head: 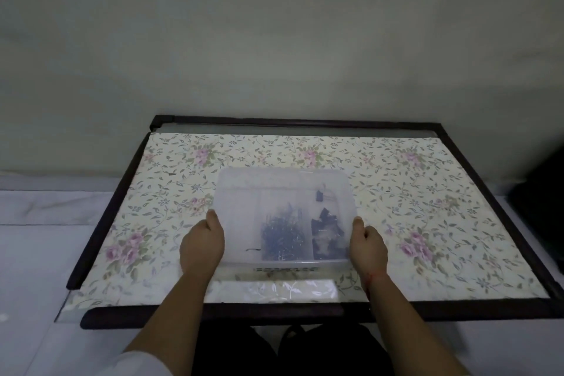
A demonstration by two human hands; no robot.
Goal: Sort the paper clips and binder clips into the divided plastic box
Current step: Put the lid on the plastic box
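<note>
A translucent divided plastic box (241, 192) is tilted toward me above the table's near middle. My left hand (201, 246) grips its left side and my right hand (367, 243) grips its right side. A heap of paper clips (283, 235) lies in the middle compartment. Black binder clips (328, 238) fill the right compartment, with one more binder clip (319, 195) higher up in it. The left compartment looks bare except for one thin dark piece (251, 250) near its front wall.
The table (427, 192) has a floral cover and a dark wooden frame, and stands against a plain wall. A glossy clear sheet reflects light along the near edge (274, 290). A dark object (543, 207) stands at the far right.
</note>
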